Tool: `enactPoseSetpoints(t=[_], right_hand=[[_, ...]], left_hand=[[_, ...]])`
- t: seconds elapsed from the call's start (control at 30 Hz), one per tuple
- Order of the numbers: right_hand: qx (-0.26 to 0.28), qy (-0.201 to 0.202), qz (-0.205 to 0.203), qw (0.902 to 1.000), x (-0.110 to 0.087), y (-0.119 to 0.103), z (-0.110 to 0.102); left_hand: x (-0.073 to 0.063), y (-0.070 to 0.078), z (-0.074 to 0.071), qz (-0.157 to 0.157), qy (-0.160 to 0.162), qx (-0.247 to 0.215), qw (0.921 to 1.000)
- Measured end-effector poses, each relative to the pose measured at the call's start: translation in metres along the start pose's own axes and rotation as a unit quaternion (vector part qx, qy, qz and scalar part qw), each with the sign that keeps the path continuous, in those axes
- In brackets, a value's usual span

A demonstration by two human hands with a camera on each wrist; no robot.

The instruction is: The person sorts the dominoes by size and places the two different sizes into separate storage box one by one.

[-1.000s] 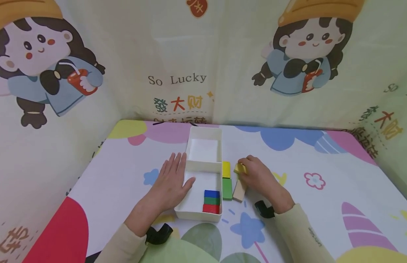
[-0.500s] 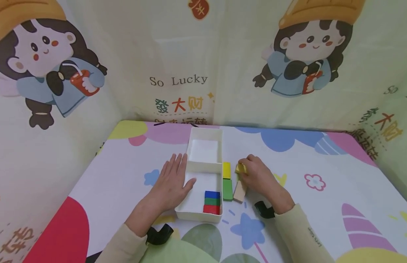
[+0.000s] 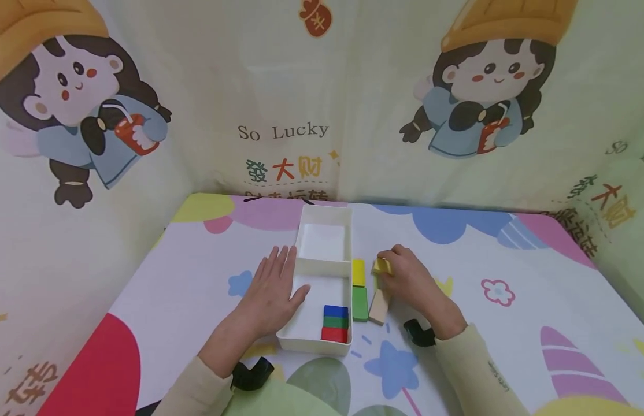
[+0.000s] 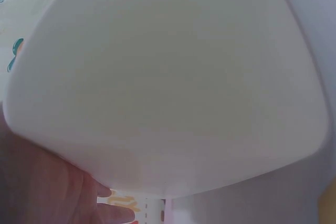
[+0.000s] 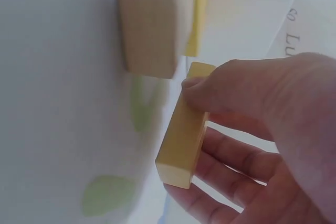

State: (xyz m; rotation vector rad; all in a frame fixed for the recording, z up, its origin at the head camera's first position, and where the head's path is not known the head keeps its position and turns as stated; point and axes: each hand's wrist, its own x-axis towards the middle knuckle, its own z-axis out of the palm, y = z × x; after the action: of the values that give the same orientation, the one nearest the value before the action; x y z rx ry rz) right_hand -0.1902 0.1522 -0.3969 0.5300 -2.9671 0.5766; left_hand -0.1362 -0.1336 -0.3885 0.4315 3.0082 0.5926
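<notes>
My right hand (image 3: 410, 280) pinches a pale yellow wooden block (image 5: 184, 135) between thumb and fingers, just right of the white box. Below it on the table lies a plain wooden block (image 3: 378, 307). Along the box's right wall stand a yellow block (image 3: 358, 273) and a green block (image 3: 360, 304). The left hand (image 3: 270, 300) lies with straight fingers against the left side of the white two-part box (image 3: 314, 348). Inside the near compartment, blue (image 3: 335, 311), green (image 3: 335, 322) and red (image 3: 335, 335) blocks sit in a row at the lower right corner.
The table (image 3: 447, 370) wears a white cloth with printed coloured shapes. Printed curtains (image 3: 374, 115) rise behind the table and at its sides. Black camera mounts (image 3: 253, 374) sit at both wrists. In the left wrist view the box wall (image 4: 168, 87) fills most of the picture.
The head view has tilted slightly, so everything sits a little lower in it. Both hands and the blocks keep their places.
</notes>
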Motion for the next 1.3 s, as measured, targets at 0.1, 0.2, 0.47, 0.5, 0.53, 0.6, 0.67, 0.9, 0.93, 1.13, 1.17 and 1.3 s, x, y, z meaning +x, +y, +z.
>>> enactPoseSetpoints(t=[0.1, 0.2, 0.47, 0.5, 0.53, 0.6, 0.67, 0.9, 0.93, 1.13, 1.17, 1.3], right_hand=[[0.000, 0.012, -0.013, 0.9998, 0.002, -0.002, -0.003], [-0.001, 0.020, -0.027, 0.9994, 0.008, -0.007, -0.009], [-0.020, 0.040, -0.065, 0.9969, 0.024, -0.022, -0.030], [-0.020, 0.039, -0.069, 0.9967, 0.026, -0.024, -0.032], [-0.018, 0.038, -0.073, 0.9964, 0.028, -0.027, -0.035], [-0.014, 0.036, -0.084, 0.9957, 0.033, -0.033, -0.039], [-0.014, 0.034, -0.090, 0.9953, 0.037, -0.039, -0.043], [-0.025, 0.009, -0.106, 0.9940, 0.051, -0.058, -0.049], [-0.026, 0.003, -0.107, 0.9939, 0.054, -0.060, -0.048], [-0.019, -0.024, -0.116, 0.9928, 0.064, -0.071, -0.040], [-0.019, -0.027, -0.120, 0.9922, 0.066, -0.072, -0.038], [-0.030, -0.042, -0.137, 0.9892, 0.073, -0.077, -0.030]], left_hand=[[-0.001, 0.000, 0.001, 0.002, -0.001, 0.000, 1.0000], [-0.002, 0.000, 0.000, 0.001, 0.002, 0.001, 1.0000], [-0.004, -0.001, 0.000, 0.002, 0.006, 0.009, 0.9999], [-0.004, -0.002, 0.000, 0.002, 0.007, 0.012, 0.9999], [-0.004, -0.002, 0.000, 0.002, 0.008, 0.015, 0.9999], [-0.004, -0.003, 0.000, 0.001, 0.009, 0.020, 0.9998], [-0.004, -0.003, 0.000, 0.001, 0.012, 0.022, 0.9997], [-0.003, -0.001, 0.002, -0.002, 0.008, 0.024, 0.9997], [-0.003, -0.001, 0.002, -0.002, 0.009, 0.025, 0.9996], [-0.003, 0.001, 0.002, -0.007, 0.011, 0.036, 0.9993], [-0.003, 0.001, 0.002, -0.008, 0.011, 0.037, 0.9992], [-0.003, 0.002, 0.002, -0.005, 0.011, 0.036, 0.9993]])
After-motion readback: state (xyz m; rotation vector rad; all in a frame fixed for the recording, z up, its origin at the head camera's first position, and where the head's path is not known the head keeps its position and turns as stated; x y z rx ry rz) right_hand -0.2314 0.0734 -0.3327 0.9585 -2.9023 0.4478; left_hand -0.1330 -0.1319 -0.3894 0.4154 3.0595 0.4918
